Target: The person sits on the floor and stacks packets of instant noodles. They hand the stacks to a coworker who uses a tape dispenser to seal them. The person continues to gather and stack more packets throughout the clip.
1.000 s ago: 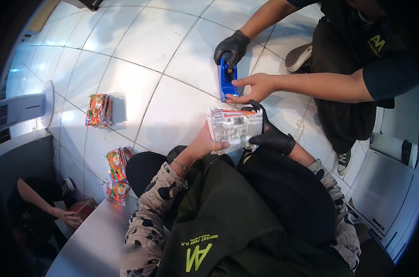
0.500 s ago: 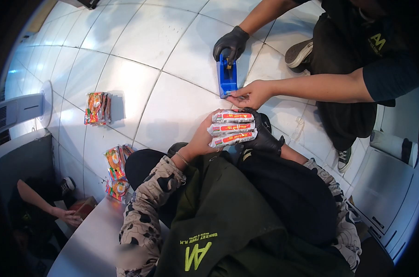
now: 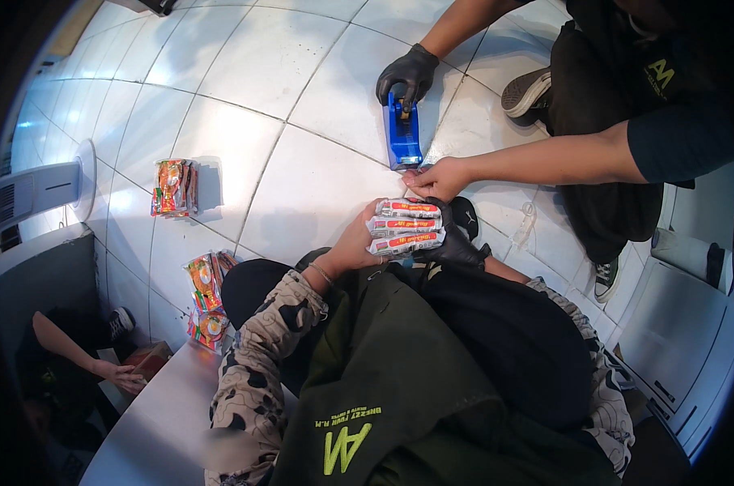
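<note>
Three silver-and-red instant noodle packs are stacked together in front of me, their edges turned up. My bare left hand grips the stack from its left side. On the other side, my right hand, in a black glove, closes round the packs; some of its fingers are hidden behind them. Just beyond the stack stands a blue tape dispenser on the floor. A co-worker's gloved hand holds its far end. The co-worker's bare hand is at its near end, close to my right hand.
To the left, a pile of noodle packs lies on the white tiled floor. More packs lie nearer my left knee. The co-worker's shoe is at the right. Another person's hand touches a box at lower left.
The stack has tilted slightly and shifted a little toward me and left in my hands. The co-worker's bare hand stays near the dispenser, its fingers slightly lower.
</note>
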Demonstrator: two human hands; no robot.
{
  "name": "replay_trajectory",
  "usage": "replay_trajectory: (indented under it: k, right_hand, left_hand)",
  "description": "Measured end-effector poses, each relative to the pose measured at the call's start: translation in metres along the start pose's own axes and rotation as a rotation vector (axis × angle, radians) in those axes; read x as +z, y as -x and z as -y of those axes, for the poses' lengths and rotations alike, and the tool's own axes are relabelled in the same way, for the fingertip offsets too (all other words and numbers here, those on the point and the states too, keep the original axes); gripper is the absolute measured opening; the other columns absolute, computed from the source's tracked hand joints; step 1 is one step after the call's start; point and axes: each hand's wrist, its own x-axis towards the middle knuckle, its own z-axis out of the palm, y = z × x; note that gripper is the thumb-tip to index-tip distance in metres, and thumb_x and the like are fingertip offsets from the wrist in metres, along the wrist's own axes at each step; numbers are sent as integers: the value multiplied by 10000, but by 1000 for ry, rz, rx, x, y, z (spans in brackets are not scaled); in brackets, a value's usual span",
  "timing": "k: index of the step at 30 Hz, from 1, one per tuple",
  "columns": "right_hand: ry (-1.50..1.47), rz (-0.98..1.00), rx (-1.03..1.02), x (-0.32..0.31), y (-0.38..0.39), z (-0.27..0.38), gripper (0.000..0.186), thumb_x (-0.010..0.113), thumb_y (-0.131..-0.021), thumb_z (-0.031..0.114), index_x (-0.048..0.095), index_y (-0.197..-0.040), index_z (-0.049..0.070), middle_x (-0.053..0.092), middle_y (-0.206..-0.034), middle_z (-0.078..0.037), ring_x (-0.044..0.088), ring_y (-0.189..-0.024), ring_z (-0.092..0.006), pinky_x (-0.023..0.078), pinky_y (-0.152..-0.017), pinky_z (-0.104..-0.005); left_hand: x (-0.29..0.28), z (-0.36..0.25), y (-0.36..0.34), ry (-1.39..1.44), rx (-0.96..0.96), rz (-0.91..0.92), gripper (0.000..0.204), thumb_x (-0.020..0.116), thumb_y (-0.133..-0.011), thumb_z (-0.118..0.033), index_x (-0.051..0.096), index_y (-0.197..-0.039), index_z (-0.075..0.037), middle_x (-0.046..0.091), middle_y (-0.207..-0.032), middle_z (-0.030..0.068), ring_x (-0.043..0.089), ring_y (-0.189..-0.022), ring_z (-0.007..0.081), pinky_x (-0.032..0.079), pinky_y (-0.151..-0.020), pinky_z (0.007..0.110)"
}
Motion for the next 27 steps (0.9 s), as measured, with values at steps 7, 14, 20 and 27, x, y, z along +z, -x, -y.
replay_trajectory:
  k: [7,14,20,27]
  right_hand:
    - [21,26,35,4,-7,0,923,886,-703,220,324,-1409,27,452,-1356,-131,472,-1257,-239,391,-1056,-377]
    - [355,78,-119,-15,-9,8,838,877,-707,227,403,-1367,21,494,-1309,-142,507,-1207,-264,410,-1023,-392]
    - [918,-128,-548,-6,-4,59,766,828,-687,226,448,-1317,11,530,-1274,-188,533,-1098,-371,436,-926,-444]
    - [1081,-83,-538,-18,6,61,692,800,-718,248,459,-1302,103,491,-1347,-170,490,-1154,-350,401,-993,-478]
  left_hand:
    - [1,0,5,-19,32,-43,829,823,-746,-324,432,-1427,-60,409,-1431,164,411,-1333,340,338,-1119,397]
    - [0,-15,-8,-215,248,-123,821,824,-765,-341,423,-1417,-45,426,-1431,176,429,-1325,354,336,-1120,427]
    - [-11,-25,2,-352,324,-210,775,793,-775,-264,381,-1392,-39,466,-1406,209,458,-1304,404,357,-1107,470]
    - [-13,-34,-2,-266,552,-297,718,764,-802,-220,353,-1381,-116,453,-1428,225,460,-1309,419,362,-1087,521]
